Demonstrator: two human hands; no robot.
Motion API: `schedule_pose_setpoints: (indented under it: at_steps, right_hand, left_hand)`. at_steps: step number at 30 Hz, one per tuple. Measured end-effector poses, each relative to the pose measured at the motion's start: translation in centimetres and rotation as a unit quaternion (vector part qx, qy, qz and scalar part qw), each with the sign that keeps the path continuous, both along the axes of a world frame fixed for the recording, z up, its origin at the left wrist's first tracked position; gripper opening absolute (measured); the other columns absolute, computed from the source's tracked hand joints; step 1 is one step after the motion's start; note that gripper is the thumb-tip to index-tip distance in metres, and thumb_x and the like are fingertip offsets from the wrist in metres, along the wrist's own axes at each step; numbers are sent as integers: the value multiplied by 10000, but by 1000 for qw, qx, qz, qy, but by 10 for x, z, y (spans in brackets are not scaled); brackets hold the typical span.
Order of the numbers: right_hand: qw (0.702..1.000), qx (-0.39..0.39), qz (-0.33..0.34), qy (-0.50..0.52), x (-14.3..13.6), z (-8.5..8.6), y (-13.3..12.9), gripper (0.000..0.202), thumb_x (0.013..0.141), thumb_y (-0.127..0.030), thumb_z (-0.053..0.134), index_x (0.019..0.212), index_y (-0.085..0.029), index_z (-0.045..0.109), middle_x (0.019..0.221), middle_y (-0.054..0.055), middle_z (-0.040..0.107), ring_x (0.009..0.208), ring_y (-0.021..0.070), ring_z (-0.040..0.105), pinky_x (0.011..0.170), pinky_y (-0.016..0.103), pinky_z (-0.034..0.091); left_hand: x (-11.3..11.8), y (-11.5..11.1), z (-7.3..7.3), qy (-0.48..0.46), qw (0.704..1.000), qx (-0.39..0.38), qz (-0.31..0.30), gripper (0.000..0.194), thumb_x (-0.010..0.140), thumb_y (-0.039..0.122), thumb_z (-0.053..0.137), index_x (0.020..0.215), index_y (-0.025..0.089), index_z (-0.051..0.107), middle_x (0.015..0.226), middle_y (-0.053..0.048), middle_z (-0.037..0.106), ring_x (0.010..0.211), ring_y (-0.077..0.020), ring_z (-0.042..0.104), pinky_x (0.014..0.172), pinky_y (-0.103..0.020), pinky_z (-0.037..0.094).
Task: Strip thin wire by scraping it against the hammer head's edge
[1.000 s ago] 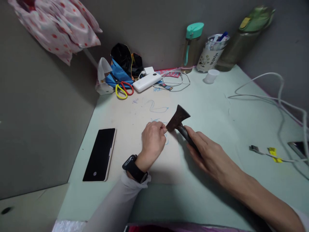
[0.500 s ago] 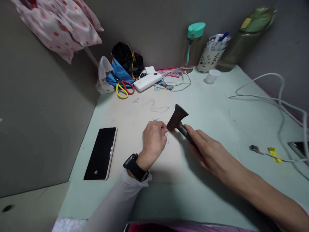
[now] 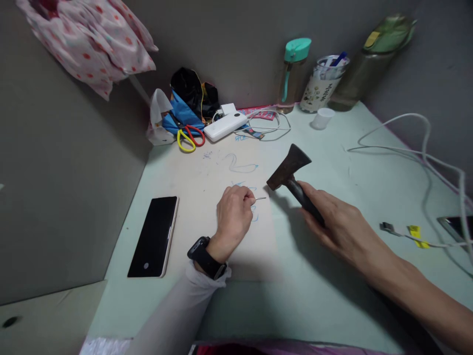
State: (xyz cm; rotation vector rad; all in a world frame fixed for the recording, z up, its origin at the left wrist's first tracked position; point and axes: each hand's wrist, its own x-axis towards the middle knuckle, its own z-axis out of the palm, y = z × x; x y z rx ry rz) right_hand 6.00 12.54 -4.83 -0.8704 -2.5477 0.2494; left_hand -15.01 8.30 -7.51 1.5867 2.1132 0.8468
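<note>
My left hand (image 3: 235, 212), a black watch on its wrist, rests over the paper (image 3: 254, 256) on the desk. Its fingers pinch a thin metal nail (image 3: 261, 198), which points to the right, nearly level. In my right hand (image 3: 332, 222) is a small hatchet (image 3: 290, 167) with a dark, rusty-looking head and a dark handle. The wide blade faces up and away, while the narrow blunt end hangs above the desk just right of the nail, apart from it. Blue pen drawings (image 3: 242, 165) mark the paper beyond my left hand.
A black phone (image 3: 153, 236) lies at left. Along the back are scissors (image 3: 190, 138), a white power bank (image 3: 226, 126), a teal-capped bottle (image 3: 293, 74), a pen cup (image 3: 320, 88), a green bottle (image 3: 364, 69) and a small white cup (image 3: 322, 119). White cables (image 3: 424, 148) run along the right.
The hatchet has moved up and to the right, away from my left fingertips, and the nail now shows. My left hand has stayed almost in place.
</note>
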Motion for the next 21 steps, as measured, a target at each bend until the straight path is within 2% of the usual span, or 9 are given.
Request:
schedule_pose_setpoints:
  at_steps: [7, 16, 21]
  right_hand:
    - [997, -67, -27, -3, 13, -14, -5, 421, 980, -255, 445, 1350, -62, 491, 963, 151, 699, 741, 227, 681, 625, 330, 538]
    - [998, -58, -26, 12, 11, -16, -10, 414, 987, -254, 440, 1356, -72, 484, 1039, 171, 703, 801, 226, 700, 654, 324, 563]
    - [998, -55, -14, 14, 5, -12, -16, 403, 994, -244, 433, 1362, -82, 465, 1023, 160, 693, 789, 210, 687, 650, 309, 556]
  left_hand:
    - [0, -1, 0, -8, 1000, 12, -2, 167, 867, 61, 600, 756, 184, 623, 808, -9, 645, 859, -190, 548, 768, -316, 403]
    - [0, -1, -2, 10, 1000, 13, 2, 176, 875, 75, 593, 756, 194, 642, 829, -18, 654, 877, -200, 542, 779, -325, 412]
    - [1, -1, -1, 31, 999, 14, 3, 187, 882, 73, 572, 751, 190, 639, 834, -28, 656, 886, -203, 544, 786, -327, 421]
